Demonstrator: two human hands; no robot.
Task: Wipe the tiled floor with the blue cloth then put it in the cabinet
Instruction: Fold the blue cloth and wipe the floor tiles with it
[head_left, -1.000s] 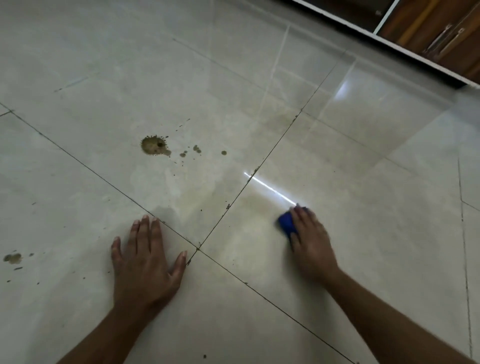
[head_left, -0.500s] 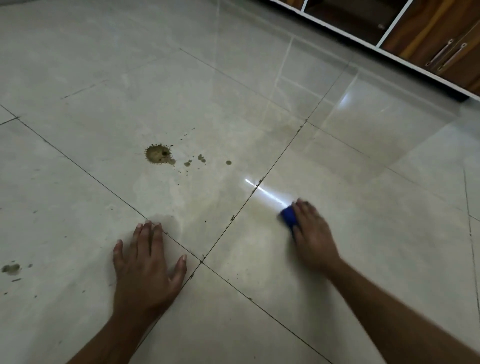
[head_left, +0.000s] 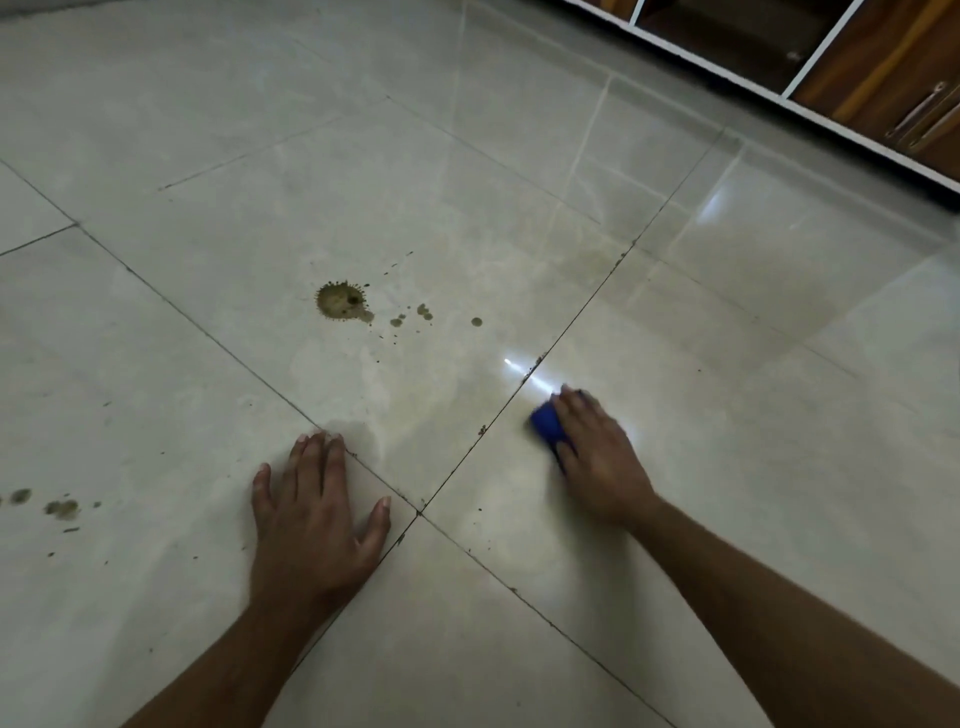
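**Right hand presses the blue cloth to the tile; left hand flat beside it**

The right hand lies palm down on the tiled floor, its fingers curled over the blue cloth and pinning it against the tile. Only a bunched corner of the cloth shows, poking out past the thumb side of that hand; the rest is covered. Just ahead of the fingertips a bright streak of reflected light crosses a grout line.

The left hand is open and empty, fingers spread, planted flat on the floor well to the left of the right hand. Its thumb points toward the spot where four tiles meet, which sits between the two hands.

Beyond the left hand's fingertips is a brown splatter stain, with smaller drops trailing off to its right. Another cluster of small brown spots lies far out to the left of the left hand.

Far ahead and to the right of the right hand, the wooden cabinet stands along the floor's edge, with one compartment dark and open and metal handles on a door next to it.
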